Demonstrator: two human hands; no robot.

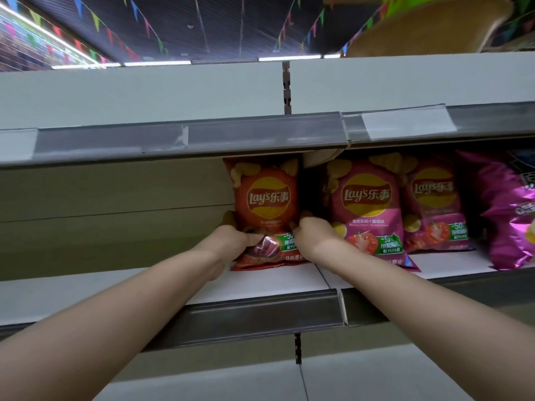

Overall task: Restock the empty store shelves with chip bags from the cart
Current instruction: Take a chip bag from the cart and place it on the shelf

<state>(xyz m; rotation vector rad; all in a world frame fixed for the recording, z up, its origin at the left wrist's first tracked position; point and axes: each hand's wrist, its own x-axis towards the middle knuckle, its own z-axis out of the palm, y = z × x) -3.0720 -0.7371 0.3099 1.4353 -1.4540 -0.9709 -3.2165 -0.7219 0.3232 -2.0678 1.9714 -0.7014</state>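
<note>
Left hand (231, 241), right hand (314, 235), gripping orange bag (266, 195), upright

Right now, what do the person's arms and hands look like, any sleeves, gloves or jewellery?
Both forearms are bare to the frame edge: no sleeves. The left hand and right hand wear no gloves, and neither wrist carries a watch or bracelet. Fingers are partly hidden, so rings cannot be judged.

Head view, close, angled up at shelf (260, 280)
</note>
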